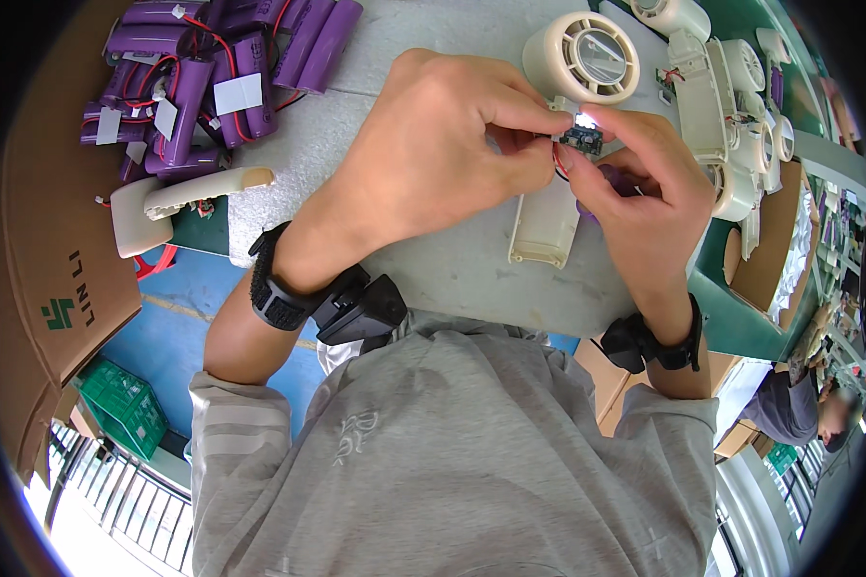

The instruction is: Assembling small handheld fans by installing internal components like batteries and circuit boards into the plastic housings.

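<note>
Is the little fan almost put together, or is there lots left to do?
Partly. Done: several cream fan shells lie assembled in a row at the right. In hand: both hands, left hand and right hand, pinch a small circuit board with red wires above an open fan body, which lies on the table. Left: the board is not yet in that body, and a pile of purple batteries waits.

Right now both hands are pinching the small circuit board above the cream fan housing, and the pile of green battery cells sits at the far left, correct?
Not quite. In the head view the battery cells are purple, not green. The rest holds: the left hand and right hand pinch the small circuit board above the cream fan housing.
</note>
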`<state>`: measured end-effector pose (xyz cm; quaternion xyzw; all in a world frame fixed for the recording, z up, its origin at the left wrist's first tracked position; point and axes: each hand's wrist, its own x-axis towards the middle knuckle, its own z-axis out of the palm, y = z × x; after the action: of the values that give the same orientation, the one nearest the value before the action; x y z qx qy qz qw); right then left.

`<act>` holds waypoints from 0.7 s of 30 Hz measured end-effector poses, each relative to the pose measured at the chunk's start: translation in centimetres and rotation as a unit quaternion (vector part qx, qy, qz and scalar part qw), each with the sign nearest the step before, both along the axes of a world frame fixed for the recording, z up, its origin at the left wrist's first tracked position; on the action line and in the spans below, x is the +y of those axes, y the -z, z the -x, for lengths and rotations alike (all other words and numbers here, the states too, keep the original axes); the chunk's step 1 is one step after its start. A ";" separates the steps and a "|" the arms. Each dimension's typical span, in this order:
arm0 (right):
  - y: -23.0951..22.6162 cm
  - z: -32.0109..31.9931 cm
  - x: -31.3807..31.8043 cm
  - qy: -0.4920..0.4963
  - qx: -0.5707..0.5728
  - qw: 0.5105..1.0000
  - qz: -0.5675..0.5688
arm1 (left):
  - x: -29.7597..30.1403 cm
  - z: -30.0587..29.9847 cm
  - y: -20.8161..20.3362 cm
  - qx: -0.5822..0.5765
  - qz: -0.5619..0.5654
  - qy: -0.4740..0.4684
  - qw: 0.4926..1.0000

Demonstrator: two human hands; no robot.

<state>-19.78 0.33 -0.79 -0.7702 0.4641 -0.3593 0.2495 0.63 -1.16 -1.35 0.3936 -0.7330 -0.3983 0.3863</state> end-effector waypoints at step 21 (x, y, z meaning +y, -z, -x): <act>-1.3 -0.5 0.6 0.054 -0.047 0.987 -0.145 | 0.6 1.0 0.4 -0.025 -0.034 0.008 0.999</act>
<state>-19.28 0.93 0.54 -0.6823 0.5399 -0.3367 0.3600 -0.41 -0.58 -1.71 0.4103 -0.7315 -0.4160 0.3514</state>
